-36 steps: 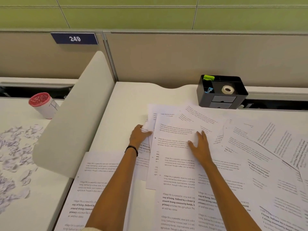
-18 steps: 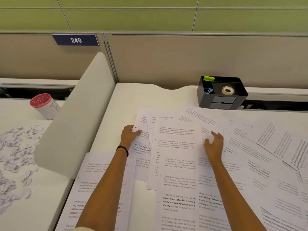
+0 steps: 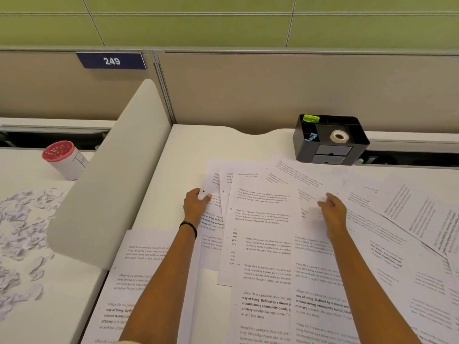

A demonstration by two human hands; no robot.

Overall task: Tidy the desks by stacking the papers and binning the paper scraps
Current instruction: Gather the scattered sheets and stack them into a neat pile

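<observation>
- Single sheet (image 3: 139, 281): printed, lay flat at the near left of the right desk (image 3: 178, 157), partly under the left forearm.
- Papers (image 3: 263, 244): printed sheets, overlapped loosely and askew, spread from the middle of the right desk to its right side; not squared into a stack.
- Paper scraps (image 3: 19, 232): small white pieces, scattered over the left desk (image 3: 69, 294), well apart from the papers.
- Wristband (image 3: 190, 227): dark, worn on the left wrist.
- Left hand (image 3: 196, 204): gripped the left edge of the leftmost fanned papers, thumb over the corner, fingers curled beneath.
- Right hand (image 3: 332, 212): rested on the papers to the right of the fan, fingers bent towards the left; blurred, so whether it pinched a sheet could not be told.
- Divider (image 3: 111, 182): white, rounded panel, stood between the two desks.
- Red-rimmed container (image 3: 63, 158): white, tilted, stood at the far side of the left desk, beyond the scraps.
- Organiser (image 3: 330, 150): black, at the far edge of the right desk, just beyond the papers; held a tape roll (image 3: 339, 136).
- Number plate (image 3: 111, 61): blue, marked 249, fixed on the rear partition.
</observation>
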